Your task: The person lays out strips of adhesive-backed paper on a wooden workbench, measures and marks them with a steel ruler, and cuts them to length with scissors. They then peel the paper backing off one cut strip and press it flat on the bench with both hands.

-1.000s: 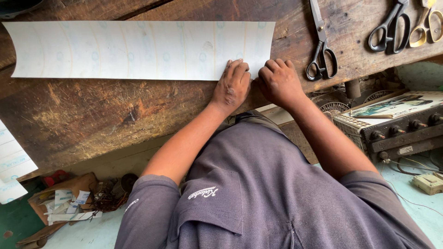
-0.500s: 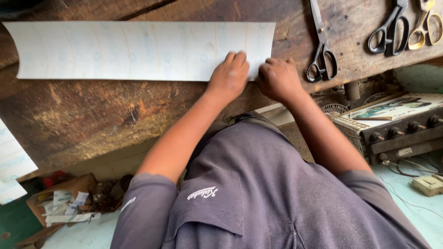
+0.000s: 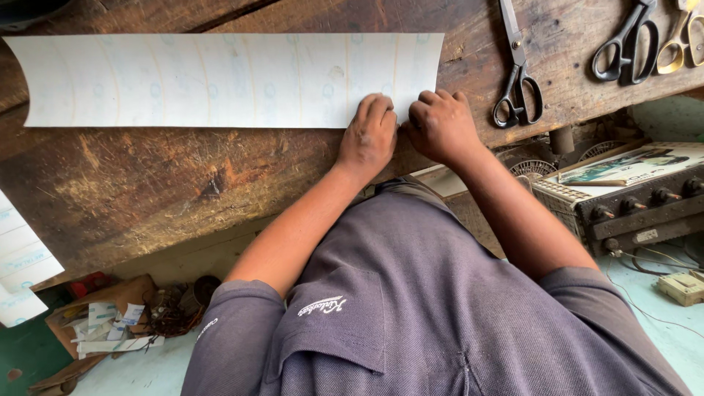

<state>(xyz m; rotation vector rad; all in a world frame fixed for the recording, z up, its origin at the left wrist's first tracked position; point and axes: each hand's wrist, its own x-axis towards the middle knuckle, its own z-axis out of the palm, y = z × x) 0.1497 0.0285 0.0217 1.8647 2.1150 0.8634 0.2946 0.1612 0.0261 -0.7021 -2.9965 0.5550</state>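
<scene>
Head view, looking straight down past a grey-purple shirt (image 3: 433, 308) to a worn wooden workbench (image 3: 147, 183), dark, scarred, grain running left to right. A long pale paper strip (image 3: 220, 77) lies flat on the bench with its long axis across the view, faint vertical lines dividing it into panels, the left end slightly curled. Both hands sit at the strip's near right corner: the left hand (image 3: 369, 136) has its fingers laid flat and close together on the paper's lower edge, pressing it down; the right hand (image 3: 440, 125) is beside it, knuckles bent, fingertips curled onto or just at the same edge, whether it pinches the paper cannot be told. The two hands almost touch. Most of the strip stretches away to the left of the hands, so the left hand is the nearer one to its bulk. Black-handled scissors (image 3: 517, 88) lie just right of the right hand, blades pointing away. A larger black pair (image 3: 627, 48) and a brass-coloured pair (image 3: 678, 44) lie farther right. Below the bench edge sits a dark box with knobs (image 3: 638, 209).
</scene>
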